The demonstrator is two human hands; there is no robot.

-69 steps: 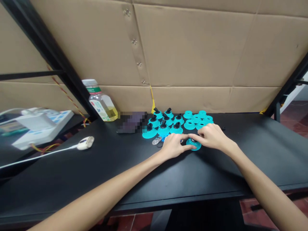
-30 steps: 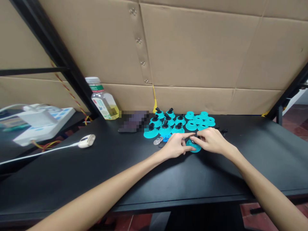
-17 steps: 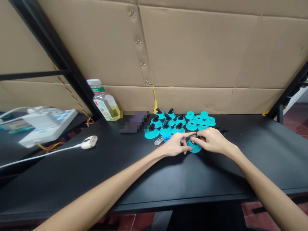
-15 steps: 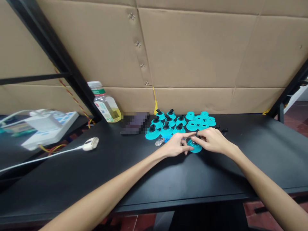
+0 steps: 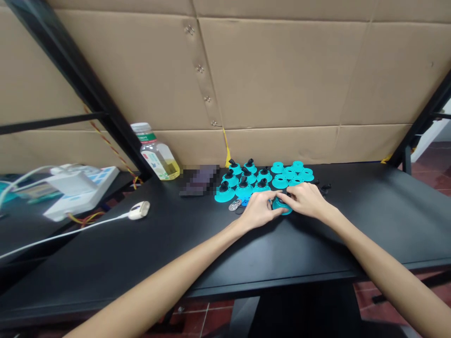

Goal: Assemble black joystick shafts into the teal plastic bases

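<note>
My hands meet over a cyan round base (image 5: 282, 205) with a dark centre, near the front of a group of similar parts. My left hand (image 5: 259, 210) has its fingertips on the base's near side. My right hand (image 5: 306, 200) grips it from the right, fingers reaching its dark centre. Behind them stand several cyan bases with black joystick levers (image 5: 243, 189) and several cyan bases without levers (image 5: 280, 182). A small perforated metal plate (image 5: 235, 204) and a blue piece (image 5: 245, 201) lie left of the hands.
Small black parts (image 5: 324, 188) lie right of the cyan group on the black table (image 5: 317, 249). Further left are a pixelated dark object (image 5: 199, 180), a plastic bottle (image 5: 157, 157) and a white corded device (image 5: 139, 210). A cardboard wall (image 5: 282, 80) stands behind.
My hands have closed in, and the left fingers now lie on the base instead of reaching across it. The whole view has drifted slightly as my head moved.
</note>
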